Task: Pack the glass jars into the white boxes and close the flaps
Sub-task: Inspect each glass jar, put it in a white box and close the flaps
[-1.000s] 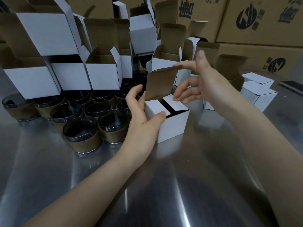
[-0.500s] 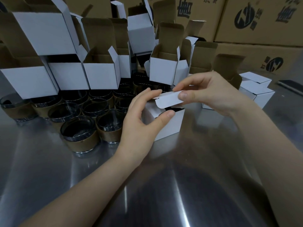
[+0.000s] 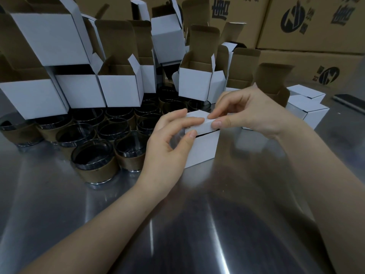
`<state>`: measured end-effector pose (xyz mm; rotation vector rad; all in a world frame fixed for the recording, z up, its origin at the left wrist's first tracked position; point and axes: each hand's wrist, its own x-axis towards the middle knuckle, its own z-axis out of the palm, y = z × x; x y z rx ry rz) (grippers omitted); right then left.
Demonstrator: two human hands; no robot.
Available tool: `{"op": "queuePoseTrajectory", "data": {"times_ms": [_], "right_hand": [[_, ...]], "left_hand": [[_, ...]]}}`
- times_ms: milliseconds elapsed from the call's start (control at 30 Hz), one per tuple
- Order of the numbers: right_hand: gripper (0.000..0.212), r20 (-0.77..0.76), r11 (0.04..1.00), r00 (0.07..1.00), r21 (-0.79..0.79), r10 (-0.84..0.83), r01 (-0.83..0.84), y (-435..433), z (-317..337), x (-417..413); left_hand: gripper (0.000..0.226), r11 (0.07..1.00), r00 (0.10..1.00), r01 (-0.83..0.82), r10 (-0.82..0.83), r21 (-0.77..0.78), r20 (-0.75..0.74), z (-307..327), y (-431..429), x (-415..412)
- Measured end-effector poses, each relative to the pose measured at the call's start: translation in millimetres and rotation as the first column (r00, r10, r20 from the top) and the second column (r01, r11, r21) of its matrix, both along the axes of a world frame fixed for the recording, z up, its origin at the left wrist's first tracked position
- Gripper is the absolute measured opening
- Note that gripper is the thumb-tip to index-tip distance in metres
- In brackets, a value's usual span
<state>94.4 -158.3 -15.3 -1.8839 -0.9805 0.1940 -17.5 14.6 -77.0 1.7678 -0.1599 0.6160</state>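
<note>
Unpacked glass jars (image 3: 94, 163) crowd the left of the table (image 3: 197, 224); they look fragile and slick, best taken round their paper bands. The left hand (image 3: 169, 147) grips the white box (image 3: 203, 149) mid-table, thumb on its front and fingers curled over the lid flap (image 3: 199, 120). The card looks light and easily creased, so press near the edge. The right hand (image 3: 252, 111) has a pinching grip on that flap's front edge.

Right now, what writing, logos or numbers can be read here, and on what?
"德", top cropped: back carton.
Round logo and a cropped, unreadable character: top-right carton.
Round logo, small print too blurred: lower-right carton.
No text seen on the white box or jars.
</note>
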Motion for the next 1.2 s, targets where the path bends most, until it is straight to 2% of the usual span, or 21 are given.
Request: {"op": "queuePoseTrajectory", "data": {"times_ms": [367, 700, 800, 1033, 1200], "right_hand": [[0.013, -0.097, 0.999, 0.995, -0.052, 0.008, -0.013, 0, 2, -2], [0.012, -0.138, 0.992, 0.990, -0.128, 0.001, -0.019, 0, 5, -4], [0.016, -0.110, 0.979, 0.994, -0.202, 0.004, -0.026, 0, 6, -6], [0.009, -0.046, 0.944, 0.999, -0.330, -0.002, -0.013, -1, 11, -7], [0.006, 0.147, 0.930, 0.988, -0.354, -0.045, 0.095, 5, 10, -10]], "left_hand": [[0.028, 0.999, 0.999, 0.023, -0.024, -0.033, -0.026, 1, -1, 0], [0.031, 0.999, 0.999, 0.009, -0.007, 0.047, -0.039, -2, 3, 5], [0.030, 0.997, 0.998, -0.007, 0.012, 0.082, -0.056, -5, 4, 7], [0.027, 0.992, 0.998, -0.021, 0.028, 0.124, -0.059, -7, 6, 8], [0.025, 0.987, 0.998, -0.043, 0.050, 0.154, -0.042, -6, 4, 8]]}}
